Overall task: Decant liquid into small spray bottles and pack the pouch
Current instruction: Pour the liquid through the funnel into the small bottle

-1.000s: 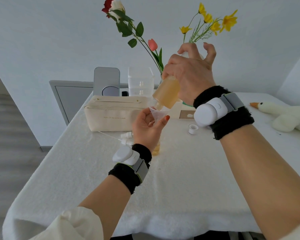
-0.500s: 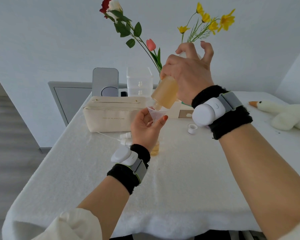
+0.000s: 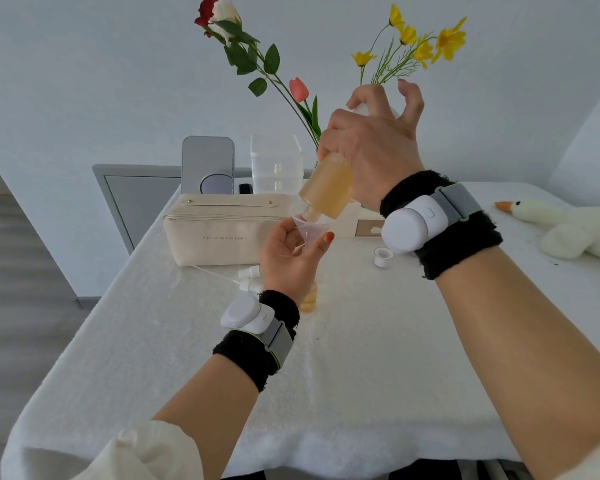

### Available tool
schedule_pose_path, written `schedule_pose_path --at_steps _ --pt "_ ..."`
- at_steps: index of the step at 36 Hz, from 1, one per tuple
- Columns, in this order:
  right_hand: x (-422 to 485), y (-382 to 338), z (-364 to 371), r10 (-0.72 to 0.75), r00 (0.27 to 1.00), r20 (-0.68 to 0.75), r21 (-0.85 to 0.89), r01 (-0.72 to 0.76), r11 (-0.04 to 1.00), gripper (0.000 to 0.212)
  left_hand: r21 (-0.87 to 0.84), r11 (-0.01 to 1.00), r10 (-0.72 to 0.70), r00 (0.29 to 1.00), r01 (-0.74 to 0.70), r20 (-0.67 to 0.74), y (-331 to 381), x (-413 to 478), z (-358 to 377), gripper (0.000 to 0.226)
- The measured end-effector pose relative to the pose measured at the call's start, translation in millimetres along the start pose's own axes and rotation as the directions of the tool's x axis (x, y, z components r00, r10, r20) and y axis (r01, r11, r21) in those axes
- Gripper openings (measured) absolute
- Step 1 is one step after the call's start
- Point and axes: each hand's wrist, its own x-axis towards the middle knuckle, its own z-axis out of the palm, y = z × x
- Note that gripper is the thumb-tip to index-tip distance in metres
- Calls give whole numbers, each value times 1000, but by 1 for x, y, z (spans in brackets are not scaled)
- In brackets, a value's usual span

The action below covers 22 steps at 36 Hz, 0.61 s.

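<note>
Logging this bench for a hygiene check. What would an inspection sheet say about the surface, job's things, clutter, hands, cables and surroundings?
Surface: table under a white fleecy cloth.
Job's things: amber bottle tipped neck-down over a clear funnel; small bottle with amber liquid beneath, mostly hidden; spray heads, white cap and cream pouch on the cloth.
Clutter: plush goose, mirror, clear drawers, flowers.
Hands: left hand pinches the funnel; right hand grips the amber bottle.
Cables: nothing seen.
Surroundings: pale wall, grey floor at left.
</note>
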Motion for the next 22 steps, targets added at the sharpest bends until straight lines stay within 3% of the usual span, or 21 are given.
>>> schedule_pose_path --at_steps 22 --pt "-1 -1 0 -27 999 17 -10 27 1000 49 8 999 -32 999 32 -1 1 -1 -2 34"
